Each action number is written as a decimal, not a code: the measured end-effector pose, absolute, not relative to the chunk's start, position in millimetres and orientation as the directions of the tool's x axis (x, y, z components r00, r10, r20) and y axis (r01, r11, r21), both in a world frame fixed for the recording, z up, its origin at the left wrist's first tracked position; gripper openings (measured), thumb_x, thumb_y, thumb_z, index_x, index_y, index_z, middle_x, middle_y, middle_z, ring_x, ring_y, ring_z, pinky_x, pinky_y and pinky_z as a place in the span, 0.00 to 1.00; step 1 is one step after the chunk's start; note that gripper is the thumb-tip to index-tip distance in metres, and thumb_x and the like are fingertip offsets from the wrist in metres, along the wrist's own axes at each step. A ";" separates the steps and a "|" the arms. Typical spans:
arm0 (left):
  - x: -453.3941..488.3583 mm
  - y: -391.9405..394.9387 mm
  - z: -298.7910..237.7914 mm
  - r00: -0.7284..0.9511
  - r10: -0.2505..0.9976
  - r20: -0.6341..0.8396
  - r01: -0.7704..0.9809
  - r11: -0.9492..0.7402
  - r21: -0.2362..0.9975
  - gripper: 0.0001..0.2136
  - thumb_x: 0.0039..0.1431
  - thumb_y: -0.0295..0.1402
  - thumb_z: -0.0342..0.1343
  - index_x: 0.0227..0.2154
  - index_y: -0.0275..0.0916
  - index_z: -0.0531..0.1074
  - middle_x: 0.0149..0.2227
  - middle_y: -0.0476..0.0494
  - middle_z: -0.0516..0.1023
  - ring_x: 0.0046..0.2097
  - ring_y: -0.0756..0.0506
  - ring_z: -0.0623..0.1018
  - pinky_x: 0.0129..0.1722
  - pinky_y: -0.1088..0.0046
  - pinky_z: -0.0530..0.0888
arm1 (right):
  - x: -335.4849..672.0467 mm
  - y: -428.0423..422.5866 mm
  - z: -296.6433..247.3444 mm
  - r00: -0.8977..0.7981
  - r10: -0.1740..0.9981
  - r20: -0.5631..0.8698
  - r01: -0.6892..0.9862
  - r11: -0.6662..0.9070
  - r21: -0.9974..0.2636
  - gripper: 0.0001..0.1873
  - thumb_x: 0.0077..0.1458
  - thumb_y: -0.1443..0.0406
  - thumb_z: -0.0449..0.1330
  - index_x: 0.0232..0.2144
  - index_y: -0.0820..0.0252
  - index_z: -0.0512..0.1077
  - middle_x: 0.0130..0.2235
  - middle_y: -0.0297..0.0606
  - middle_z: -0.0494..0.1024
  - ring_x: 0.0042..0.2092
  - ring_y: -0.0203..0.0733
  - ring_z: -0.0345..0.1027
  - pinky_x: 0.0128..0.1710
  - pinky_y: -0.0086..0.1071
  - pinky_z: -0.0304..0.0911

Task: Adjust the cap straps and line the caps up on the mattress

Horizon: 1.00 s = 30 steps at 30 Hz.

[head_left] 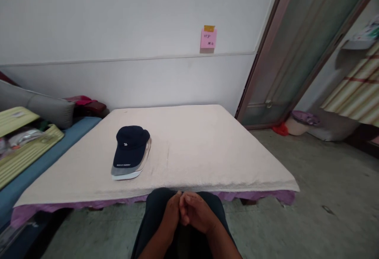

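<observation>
My left hand and my right hand rest together over my lap, fingers curled in and touching. No object shows in either one. Just beyond my knees, on the cream cloth that covers a low table, caps lie stacked to the left of centre. On top is a navy cap with a small white mark in front and white lettering on its brim, which points towards me. Brims of a grey cap and a pale cap stick out beneath it. Neither hand touches the stack.
A purple cloth hangs below the table's near edge. Left of it stand a grey cushion and a yellow-green slatted case on a blue surface. A pink note is taped to the wall. At right are a sliding door and a bin.
</observation>
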<state>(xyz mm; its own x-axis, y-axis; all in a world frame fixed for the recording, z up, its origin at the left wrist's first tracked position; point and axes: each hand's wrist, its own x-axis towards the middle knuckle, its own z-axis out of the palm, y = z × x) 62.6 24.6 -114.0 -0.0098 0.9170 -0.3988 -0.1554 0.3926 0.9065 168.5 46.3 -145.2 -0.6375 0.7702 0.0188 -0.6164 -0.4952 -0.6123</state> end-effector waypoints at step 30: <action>-3.3 18.9 -138.4 -0.274 0.956 -0.107 0.170 0.158 0.973 0.20 0.54 0.52 0.48 0.18 0.42 0.57 0.18 0.56 0.54 0.22 0.50 0.57 0.22 0.74 0.57 | 152.9 42.2 -169.7 -0.267 0.956 -0.121 -0.533 -0.251 -0.808 0.15 0.53 0.57 0.58 0.21 0.61 0.66 0.18 0.28 0.65 0.15 0.29 0.56 0.16 0.24 0.48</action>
<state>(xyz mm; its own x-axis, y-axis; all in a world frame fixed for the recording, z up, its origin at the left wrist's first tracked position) -3.3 18.9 -138.4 -0.2743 0.9556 -0.1074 0.1696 0.1580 0.9728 152.9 42.2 -169.7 -0.2666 0.9562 -0.1205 -0.5334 -0.2505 -0.8079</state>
